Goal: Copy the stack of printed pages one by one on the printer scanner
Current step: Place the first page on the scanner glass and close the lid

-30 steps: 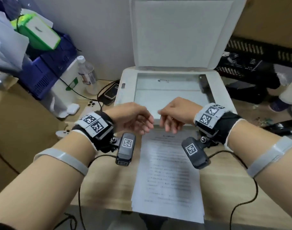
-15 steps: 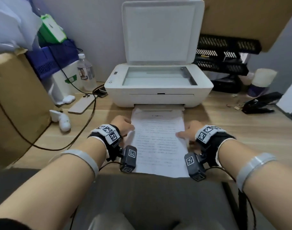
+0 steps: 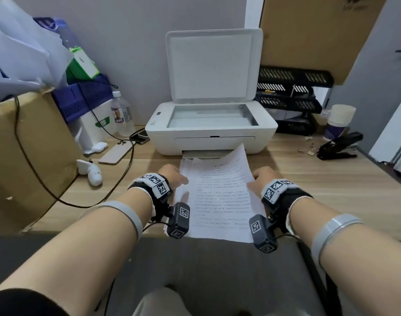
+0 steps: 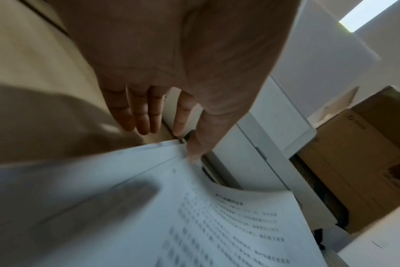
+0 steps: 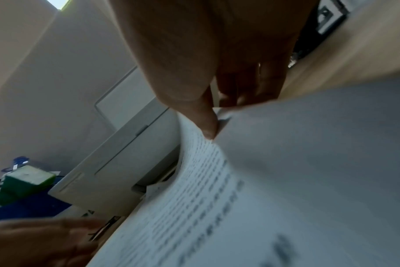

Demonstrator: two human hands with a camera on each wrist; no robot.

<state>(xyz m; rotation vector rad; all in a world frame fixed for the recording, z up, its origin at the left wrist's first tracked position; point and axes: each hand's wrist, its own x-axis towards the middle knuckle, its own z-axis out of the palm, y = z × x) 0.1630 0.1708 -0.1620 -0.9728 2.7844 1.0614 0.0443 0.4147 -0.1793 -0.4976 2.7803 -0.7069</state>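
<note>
A white printer [image 3: 212,137] stands at the back of the desk with its lid [image 3: 214,65] raised and its scanner glass [image 3: 212,116] bare. A stack of printed pages [image 3: 217,208] lies in front of it. My right hand [image 3: 255,181] pinches the right edge of the top page [image 3: 238,160], whose far right corner curls up off the stack. In the right wrist view the thumb [image 5: 203,119] lies on top of the page [image 5: 286,180] with the fingers under it. My left hand [image 3: 180,179] is at the stack's left edge, fingers straight [image 4: 144,115], thumb tip touching the paper [image 4: 217,225].
A phone [image 3: 116,152], a water bottle [image 3: 123,115], a black cable [image 3: 58,197] and a cardboard box [image 3: 24,156] crowd the left. Black paper trays [image 3: 290,99], a paper cup [image 3: 338,122] and a black stapler [image 3: 340,147] sit to the right.
Both hands came down from in front of the scanner to the two sides of the stack. The right hand has since taken the top page's edge and raised its right side.
</note>
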